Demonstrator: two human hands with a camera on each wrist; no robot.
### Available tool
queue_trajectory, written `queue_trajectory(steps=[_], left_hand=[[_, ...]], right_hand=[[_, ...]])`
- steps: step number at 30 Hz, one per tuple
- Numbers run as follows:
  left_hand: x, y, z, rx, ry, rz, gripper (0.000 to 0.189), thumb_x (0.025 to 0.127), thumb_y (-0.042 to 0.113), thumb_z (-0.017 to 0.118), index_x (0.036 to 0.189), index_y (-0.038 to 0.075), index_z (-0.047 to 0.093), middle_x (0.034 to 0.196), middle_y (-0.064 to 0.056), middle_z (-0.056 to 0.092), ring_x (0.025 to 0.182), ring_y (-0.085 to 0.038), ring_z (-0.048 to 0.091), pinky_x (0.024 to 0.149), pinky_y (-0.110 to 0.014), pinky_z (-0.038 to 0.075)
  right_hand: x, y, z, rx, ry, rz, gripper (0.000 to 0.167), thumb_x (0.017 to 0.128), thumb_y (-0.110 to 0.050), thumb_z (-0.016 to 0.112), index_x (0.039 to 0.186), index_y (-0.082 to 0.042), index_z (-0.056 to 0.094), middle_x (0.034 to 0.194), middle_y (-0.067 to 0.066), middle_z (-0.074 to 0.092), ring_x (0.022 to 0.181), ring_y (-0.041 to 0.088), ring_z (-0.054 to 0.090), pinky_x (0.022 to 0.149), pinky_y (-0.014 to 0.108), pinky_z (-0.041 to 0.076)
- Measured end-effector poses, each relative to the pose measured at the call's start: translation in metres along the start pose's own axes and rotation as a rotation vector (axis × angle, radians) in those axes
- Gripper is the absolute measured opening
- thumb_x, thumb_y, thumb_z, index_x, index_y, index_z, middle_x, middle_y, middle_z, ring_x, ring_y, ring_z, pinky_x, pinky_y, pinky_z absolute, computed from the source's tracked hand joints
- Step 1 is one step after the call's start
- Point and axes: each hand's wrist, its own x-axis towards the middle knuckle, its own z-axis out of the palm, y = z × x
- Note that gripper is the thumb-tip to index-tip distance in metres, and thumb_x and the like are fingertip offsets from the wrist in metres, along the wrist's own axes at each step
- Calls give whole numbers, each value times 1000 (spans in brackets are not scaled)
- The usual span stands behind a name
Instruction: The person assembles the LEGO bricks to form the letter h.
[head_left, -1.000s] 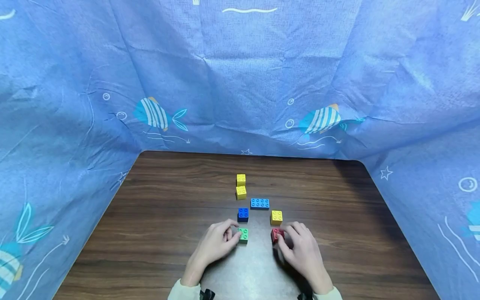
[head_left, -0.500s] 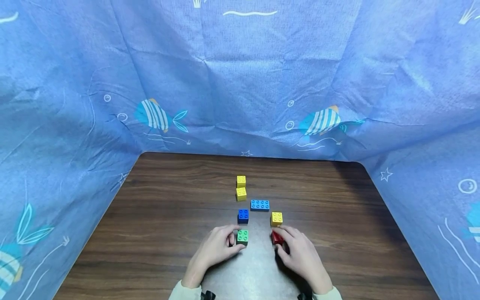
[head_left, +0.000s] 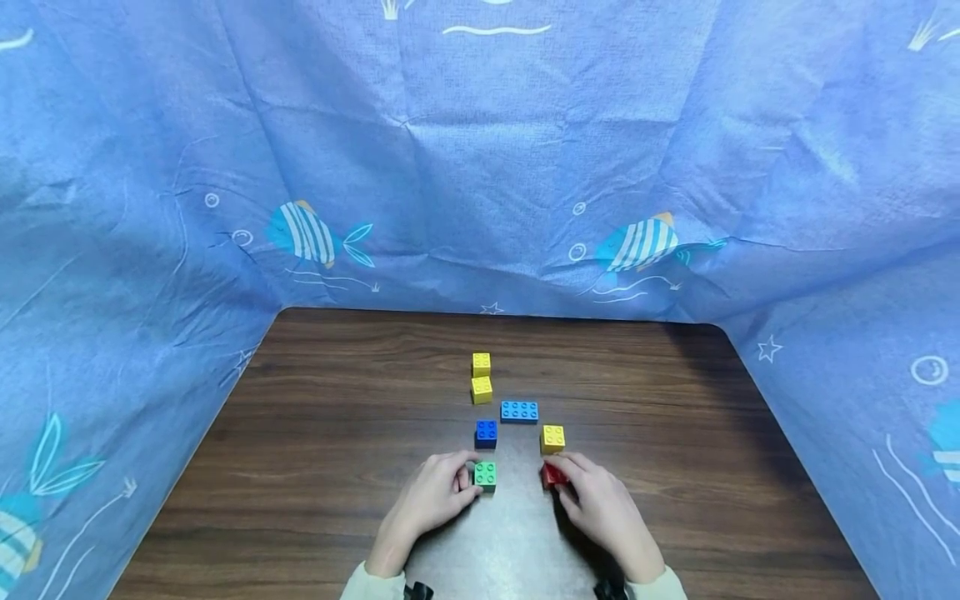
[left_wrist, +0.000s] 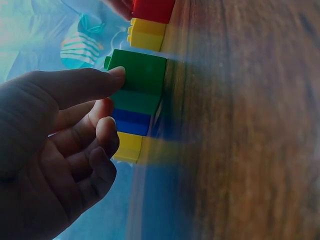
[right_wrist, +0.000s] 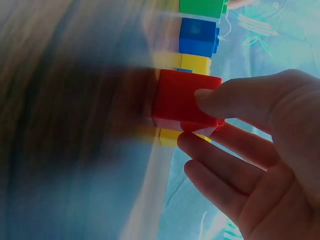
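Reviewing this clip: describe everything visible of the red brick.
The red brick is a smooth, plastic-looking block, upright with studs on top, partly covered by the right hand, whose thumb lies against its near side. It is nearer the person than the closest yellow brick. Whether it touches the table is unclear.

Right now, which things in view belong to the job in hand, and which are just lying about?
Likely in the job:
green block, held by the left hand
red block, held by the right hand

Apparently just lying about, in neither hand:
dark blue block
long light blue block
near yellow block
middle yellow block
far yellow block
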Motion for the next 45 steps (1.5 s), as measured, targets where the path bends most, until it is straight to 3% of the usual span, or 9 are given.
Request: queue_trajectory(steps=[10, 17, 25, 45], left_hand=[[-2, -3, 2, 21, 14, 1, 35, 84, 16, 81, 115, 4, 71, 69, 11, 54, 58, 6, 43, 57, -18, 39], [0, -4, 2, 7, 6, 1, 34, 84, 17, 82, 114, 6, 71, 69, 14, 54, 59, 7, 44, 57, -17, 40], [0, -4, 1, -34, -4, 0, 34, 84, 16, 82, 115, 7, 71, 70, 14, 55, 59, 7, 45, 57, -17, 40], [-1, -7, 3, -54, 21, -4, 30, 82, 14, 83, 110, 10, 73, 78, 4, 57, 62, 4, 44, 58, -17, 39]], right_hand=[[20, -20, -5, 33, 169, -244, 44, 73, -13, 88, 114, -14, 70, 103, -3, 74, 92, 14, 71, 78, 34, 58], [34, -41, -13, 88, 164, -322, 40, 77, -16, 88, 112, -15, 70, 105, -4, 74, 95, 13, 71, 79, 33, 58], [35, -54, -11, 102, 110, -335, 39, 80, -21, 87, 115, -17, 70, 106, -6, 73, 93, 11, 70, 79, 33, 57], [37, -59, -5, 77, 59, -321, 38, 82, -24, 86, 116, -19, 71, 107, -6, 74, 98, 13, 70, 86, 35, 57]])
